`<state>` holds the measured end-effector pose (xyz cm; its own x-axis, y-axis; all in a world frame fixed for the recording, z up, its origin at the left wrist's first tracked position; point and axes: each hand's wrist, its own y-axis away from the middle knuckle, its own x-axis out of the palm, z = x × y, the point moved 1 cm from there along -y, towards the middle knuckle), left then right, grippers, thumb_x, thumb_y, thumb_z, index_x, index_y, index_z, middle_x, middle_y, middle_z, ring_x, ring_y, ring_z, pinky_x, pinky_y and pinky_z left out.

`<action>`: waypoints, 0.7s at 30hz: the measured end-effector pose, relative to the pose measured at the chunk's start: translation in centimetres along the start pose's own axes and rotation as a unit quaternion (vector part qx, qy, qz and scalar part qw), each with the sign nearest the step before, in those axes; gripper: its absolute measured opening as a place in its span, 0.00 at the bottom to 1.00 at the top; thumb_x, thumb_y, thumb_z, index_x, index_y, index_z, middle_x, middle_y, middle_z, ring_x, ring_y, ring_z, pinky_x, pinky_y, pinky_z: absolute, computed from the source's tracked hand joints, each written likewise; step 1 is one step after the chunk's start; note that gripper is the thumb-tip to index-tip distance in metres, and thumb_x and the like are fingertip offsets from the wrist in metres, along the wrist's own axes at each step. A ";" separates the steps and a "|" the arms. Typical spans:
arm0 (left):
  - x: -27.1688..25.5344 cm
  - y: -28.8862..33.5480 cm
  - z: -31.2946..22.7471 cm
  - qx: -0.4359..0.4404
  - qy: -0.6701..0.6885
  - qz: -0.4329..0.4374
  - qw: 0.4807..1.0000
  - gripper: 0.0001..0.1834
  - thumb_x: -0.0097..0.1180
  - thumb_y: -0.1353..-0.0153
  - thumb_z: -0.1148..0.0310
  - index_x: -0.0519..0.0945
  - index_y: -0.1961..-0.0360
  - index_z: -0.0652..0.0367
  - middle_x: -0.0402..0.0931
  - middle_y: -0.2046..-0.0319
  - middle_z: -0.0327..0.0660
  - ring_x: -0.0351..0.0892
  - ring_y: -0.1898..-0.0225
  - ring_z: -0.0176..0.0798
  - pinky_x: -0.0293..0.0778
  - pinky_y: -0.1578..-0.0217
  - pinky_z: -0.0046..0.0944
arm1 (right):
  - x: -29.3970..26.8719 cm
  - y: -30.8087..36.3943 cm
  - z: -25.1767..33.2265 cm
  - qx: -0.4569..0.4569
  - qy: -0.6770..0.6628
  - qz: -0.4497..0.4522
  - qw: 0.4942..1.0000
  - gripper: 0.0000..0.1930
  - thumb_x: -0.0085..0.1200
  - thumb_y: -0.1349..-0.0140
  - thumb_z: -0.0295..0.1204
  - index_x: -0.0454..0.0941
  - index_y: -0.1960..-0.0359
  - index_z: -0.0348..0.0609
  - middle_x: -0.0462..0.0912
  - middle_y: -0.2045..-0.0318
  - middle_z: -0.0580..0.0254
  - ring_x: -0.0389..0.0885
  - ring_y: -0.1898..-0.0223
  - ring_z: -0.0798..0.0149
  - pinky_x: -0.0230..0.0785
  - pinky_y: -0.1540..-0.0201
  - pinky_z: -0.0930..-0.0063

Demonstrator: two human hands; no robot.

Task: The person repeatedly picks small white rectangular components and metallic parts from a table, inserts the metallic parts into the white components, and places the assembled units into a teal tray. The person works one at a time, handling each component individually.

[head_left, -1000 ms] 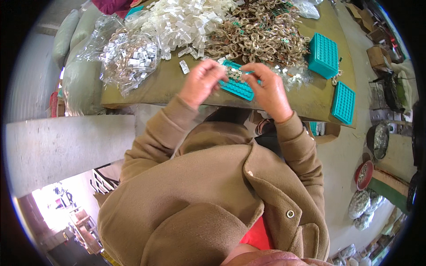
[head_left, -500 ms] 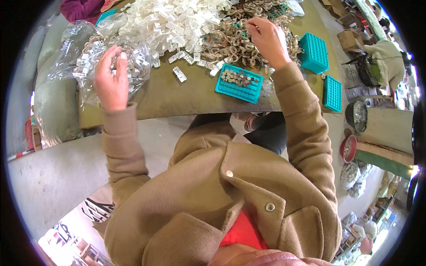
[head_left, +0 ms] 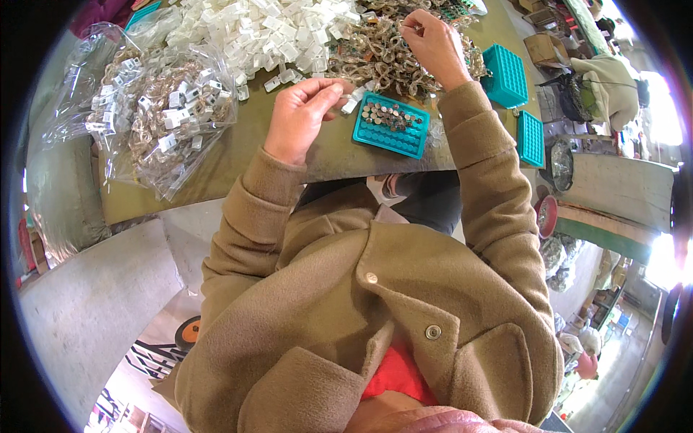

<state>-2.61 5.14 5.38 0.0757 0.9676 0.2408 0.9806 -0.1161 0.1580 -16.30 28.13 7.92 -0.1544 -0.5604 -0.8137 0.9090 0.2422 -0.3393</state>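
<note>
My left hand (head_left: 302,119) is over the front of the table with thumb and forefinger pressed together; whatever they may hold is too small to make out. White plastic pieces (head_left: 354,101) lie right by its fingertips. Above a heap of brownish coiled cords (head_left: 375,61), my right hand (head_left: 435,49) is closed in a pinch, its fingertip contents unclear. Between the hands sits a teal tray (head_left: 386,137) with rows of round hollows, several small silvery discs (head_left: 390,115) lying on its far part.
A big pile of white plastic pieces (head_left: 267,36) covers the far middle. To the left, a clear plastic bag (head_left: 180,169) holds coiled cords with white pieces. Stacked teal trays (head_left: 505,76) and another teal tray (head_left: 530,138) stand at right. A purple sleeve (head_left: 101,16) shows far left.
My left hand has moved right, from the clear bag to beside the white pieces, its fingers now pinched. The right hand stays over the coiled cords. The view has shifted slightly.
</note>
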 end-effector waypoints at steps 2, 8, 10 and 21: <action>0.2 -0.7 0.1 -0.028 0.023 0.005 0.999 0.11 0.53 0.32 0.65 0.84 0.55 0.55 0.84 0.57 0.33 0.79 0.61 0.25 0.70 0.62 0.25 | -0.2 0.2 -0.1 -0.011 -0.062 -0.005 0.998 0.08 0.58 0.40 0.32 0.79 0.65 0.41 0.81 0.74 0.62 0.79 0.72 0.69 0.70 0.68 0.72; 1.0 -1.4 0.5 -0.028 0.069 -0.021 0.997 0.11 0.53 0.32 0.66 0.83 0.54 0.55 0.84 0.57 0.34 0.78 0.64 0.23 0.70 0.65 0.24 | 0.4 -0.1 1.0 -0.014 -0.328 0.024 0.944 0.06 0.57 0.35 0.28 0.79 0.61 0.37 0.81 0.72 0.69 0.78 0.68 0.78 0.69 0.65 0.82; 1.1 -1.5 0.4 -0.025 0.083 -0.046 0.995 0.11 0.53 0.32 0.67 0.83 0.54 0.55 0.84 0.57 0.34 0.77 0.66 0.23 0.70 0.66 0.24 | 0.4 0.1 1.9 0.009 -0.432 0.054 0.900 0.07 0.55 0.33 0.27 0.79 0.58 0.36 0.82 0.68 0.67 0.80 0.65 0.76 0.72 0.60 0.81; 1.2 -0.3 -1.3 0.120 -0.038 -0.068 0.990 0.19 0.56 0.36 0.73 0.75 0.43 0.62 0.81 0.55 0.43 0.83 0.67 0.29 0.72 0.77 0.24 | 1.1 4.7 7.4 0.013 -0.496 0.222 0.840 0.12 0.57 0.36 0.25 0.82 0.53 0.38 0.83 0.64 0.69 0.79 0.60 0.77 0.71 0.56 0.81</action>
<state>-3.06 6.10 6.83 -0.0562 0.9856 0.1592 0.9966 0.0649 -0.0502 -9.32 22.76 8.94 0.5875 -0.8069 -0.0605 0.8024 0.5906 -0.0854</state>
